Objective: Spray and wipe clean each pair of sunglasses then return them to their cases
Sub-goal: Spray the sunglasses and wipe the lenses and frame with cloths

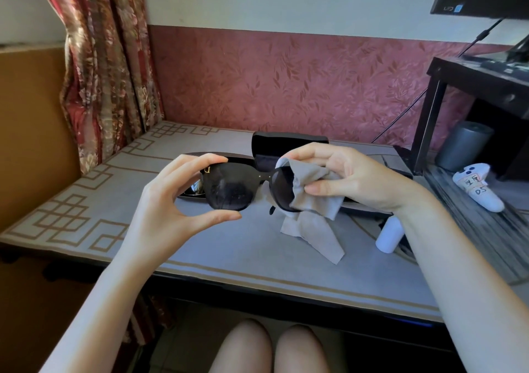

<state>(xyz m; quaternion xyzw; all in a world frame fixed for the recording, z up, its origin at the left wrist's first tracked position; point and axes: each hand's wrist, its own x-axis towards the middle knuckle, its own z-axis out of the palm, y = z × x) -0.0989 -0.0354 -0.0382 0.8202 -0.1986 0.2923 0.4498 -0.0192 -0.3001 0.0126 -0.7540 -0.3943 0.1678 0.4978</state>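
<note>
Wiping step in hand. Left hand point(169, 198) pinched sunglasses point(232, 189) by one lens rim, above bench point(200, 246). Right hand point(349, 178) closed on grey cloth point(312, 192) around other lens. Open case point(289, 146) behind. Next, probably: wipe the uncovered lens.

We see black sunglasses point(232, 186) with large dark lenses held up above the table, front facing us, one lens smudged. A grey cloth point(312, 198) is wrapped over the other lens, its loose end hanging down. Behind them an open black case point(286, 146) stands on the table, lid upright. A white spray bottle point(390, 235) lies on its side near the cloth's tail
</note>
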